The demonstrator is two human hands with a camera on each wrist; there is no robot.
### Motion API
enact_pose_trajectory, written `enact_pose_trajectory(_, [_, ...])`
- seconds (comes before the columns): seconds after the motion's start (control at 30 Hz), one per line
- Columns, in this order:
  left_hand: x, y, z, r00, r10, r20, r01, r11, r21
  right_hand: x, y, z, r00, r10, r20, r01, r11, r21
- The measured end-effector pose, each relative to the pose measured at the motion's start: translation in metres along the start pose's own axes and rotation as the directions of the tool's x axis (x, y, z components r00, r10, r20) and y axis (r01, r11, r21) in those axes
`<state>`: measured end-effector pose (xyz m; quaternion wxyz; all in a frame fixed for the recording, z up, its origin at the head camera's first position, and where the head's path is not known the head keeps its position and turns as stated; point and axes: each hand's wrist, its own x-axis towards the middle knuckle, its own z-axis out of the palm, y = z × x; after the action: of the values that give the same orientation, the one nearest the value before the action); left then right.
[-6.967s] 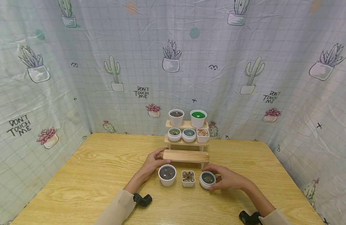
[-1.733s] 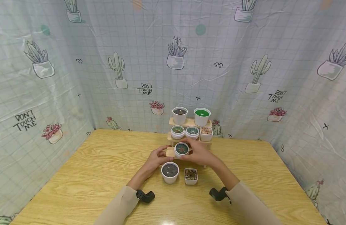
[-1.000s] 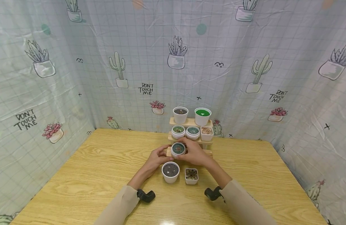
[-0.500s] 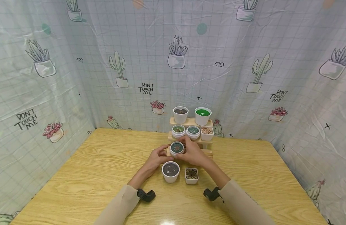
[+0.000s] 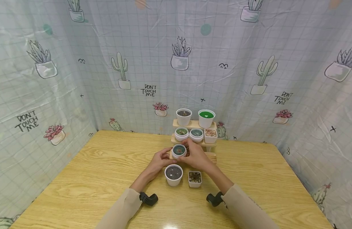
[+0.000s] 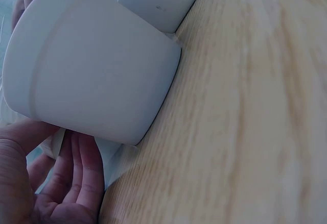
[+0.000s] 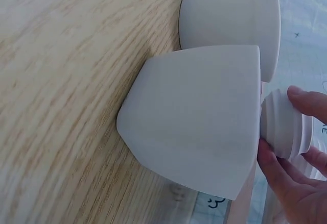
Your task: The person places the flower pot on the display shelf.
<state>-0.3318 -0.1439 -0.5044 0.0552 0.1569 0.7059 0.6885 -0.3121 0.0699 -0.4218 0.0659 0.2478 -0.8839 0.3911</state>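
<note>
In the head view, my right hand pinches a small round white pot with dark green filling, between thumb and fingers. The pot sits at the left end of the lowest step of a three-tier wooden plant stand; whether it bears fully on the wood is hard to tell. My left hand grips that step's left end, thumb in front. Just before the stand are a tall round white pot with grey filling and a square white pot with pebbles. Both appear large in the wrist views.
On the middle tier stand two round pots, one green-filled and one teal-filled, and a square pot. The top tier carries a brown-filled pot and a bright green-filled pot. A patterned curtain hangs behind the wooden table.
My right hand has brought the round pot from the table, right of the square pot, up to the lowest step, then slid leftward with it. My left hand keeps its grip on the stand.
</note>
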Motion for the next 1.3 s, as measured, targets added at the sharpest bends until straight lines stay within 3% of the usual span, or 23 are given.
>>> enact_pose_trajectory(0.3, [-0.0001,-0.0005,-0.0003,1.000,0.002,0.003,-0.002,1.000,0.003,-0.0009,-0.0033,0.0016,0.998,0.053,-0.031,-0.052,0.998,0.028])
enact_pose_trajectory(1.3, [-0.0013,-0.0006,-0.0009,1.000,-0.011,-0.017,0.012,0.999,0.030,-0.0018,-0.0014,0.0051,0.996,0.077,-0.052,-0.073,0.994,0.084])
